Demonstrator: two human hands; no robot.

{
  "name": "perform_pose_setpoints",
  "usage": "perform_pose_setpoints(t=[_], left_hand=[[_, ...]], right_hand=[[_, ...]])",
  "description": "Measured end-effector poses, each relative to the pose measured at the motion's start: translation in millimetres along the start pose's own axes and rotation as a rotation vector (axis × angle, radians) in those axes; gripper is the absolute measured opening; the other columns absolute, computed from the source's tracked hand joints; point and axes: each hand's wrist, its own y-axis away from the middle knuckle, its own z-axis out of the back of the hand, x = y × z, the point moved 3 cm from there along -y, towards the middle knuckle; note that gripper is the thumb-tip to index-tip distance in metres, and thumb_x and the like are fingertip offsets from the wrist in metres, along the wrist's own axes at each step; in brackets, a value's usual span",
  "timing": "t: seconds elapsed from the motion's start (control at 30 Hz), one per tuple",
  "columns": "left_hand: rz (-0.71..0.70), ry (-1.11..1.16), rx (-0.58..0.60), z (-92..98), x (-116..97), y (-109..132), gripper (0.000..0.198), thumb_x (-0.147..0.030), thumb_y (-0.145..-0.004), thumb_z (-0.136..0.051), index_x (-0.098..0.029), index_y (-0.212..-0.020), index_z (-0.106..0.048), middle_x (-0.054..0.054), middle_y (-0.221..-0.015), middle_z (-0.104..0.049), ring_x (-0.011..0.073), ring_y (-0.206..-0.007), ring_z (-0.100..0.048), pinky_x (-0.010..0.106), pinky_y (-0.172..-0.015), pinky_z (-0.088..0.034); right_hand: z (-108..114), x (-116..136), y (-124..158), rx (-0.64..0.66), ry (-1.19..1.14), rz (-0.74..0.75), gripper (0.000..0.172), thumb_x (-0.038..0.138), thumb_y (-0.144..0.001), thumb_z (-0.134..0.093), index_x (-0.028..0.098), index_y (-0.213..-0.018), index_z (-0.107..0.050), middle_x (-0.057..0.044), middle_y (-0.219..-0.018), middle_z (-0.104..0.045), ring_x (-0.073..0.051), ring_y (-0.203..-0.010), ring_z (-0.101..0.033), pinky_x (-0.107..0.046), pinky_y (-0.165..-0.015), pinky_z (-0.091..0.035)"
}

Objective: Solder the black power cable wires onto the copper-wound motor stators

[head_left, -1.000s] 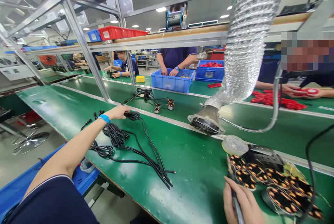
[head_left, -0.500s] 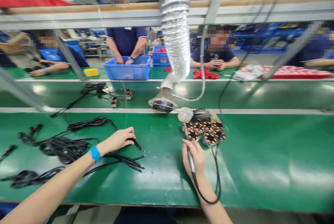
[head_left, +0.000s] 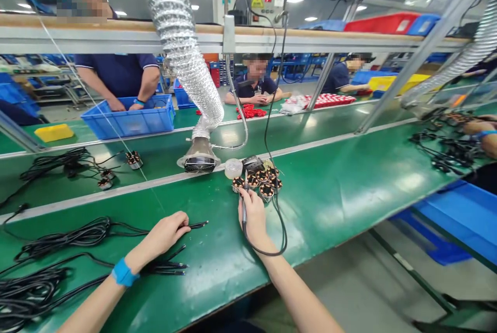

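Observation:
My left hand (head_left: pixel 166 232), with a blue band at the wrist, is closed on a black cable (head_left: pixel 199 225) whose stripped tip points right. More black cables (head_left: pixel 171 269) lie just below it, ends also facing right. My right hand (head_left: pixel 254 214) grips a soldering iron (head_left: pixel 244 215) like a pen, its tip pointing up and away. A cluster of copper-wound motor stators (head_left: pixel 267 189) stands right at its fingertips; whether they touch the nearest stator (head_left: pixel 237 183) I cannot tell.
Beyond the stators sit a round translucent tub (head_left: pixel 233 168) and a dark holder (head_left: pixel 252 163). A fume extraction hose (head_left: pixel 205 100) hangs over the bench (head_left: pixel 330 193). Coiled cables (head_left: pixel 77 237) lie left. A blue bin (head_left: pixel 130 120) and co-workers are across; another person's hand (head_left: pixel 476 126) is far right.
The view has swung to the right, bringing in another workstation there. My left hand still holds the cable end, now lying flatter, and my right hand keeps the soldering iron by the stators.

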Motion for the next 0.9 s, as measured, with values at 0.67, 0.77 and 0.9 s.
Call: perform_pose_setpoints(t=[0.67,0.77,0.9], left_hand=[[0.175,0.653,-0.372,3.7,-1.3,-38.9,0.033,-0.048,-0.084,-0.059,-0.018,-0.082,-0.071,0.006,-0.082,-0.071,0.0191,-0.077,-0.063,0.027,-0.07,-0.047],[0.158,0.685,-0.362,8.4,-1.1,-43.5,0.029,-0.042,-0.084,-0.057,-0.017,-0.08,-0.07,0.008,-0.082,-0.072,0.0196,-0.077,-0.063,0.028,-0.072,-0.048],[0.147,0.574,-0.285,16.0,-2.5,-39.9,0.032,-0.042,-0.085,-0.049,-0.017,-0.078,-0.068,0.008,-0.081,-0.071,0.0216,-0.079,-0.064,0.031,-0.076,-0.049]], right_hand=[[-42.4,59.5,-3.2,0.322,-0.467,0.262,0.051,0.013,-0.085,-0.058,0.025,-0.134,-0.049,-0.011,-0.121,-0.05,-0.025,-0.111,-0.056,-0.045,-0.099,-0.05],[-48.6,62.5,-10.1,0.325,-0.48,0.216,0.052,0.018,-0.085,-0.062,0.025,-0.134,-0.048,-0.01,-0.12,-0.049,-0.023,-0.102,-0.061,-0.041,-0.092,-0.053],[-42.7,75.2,-15.7,0.362,-0.525,0.226,0.049,0.013,-0.085,-0.061,0.024,-0.132,-0.049,-0.009,-0.119,-0.048,-0.02,-0.101,-0.061,-0.035,-0.093,-0.053]])
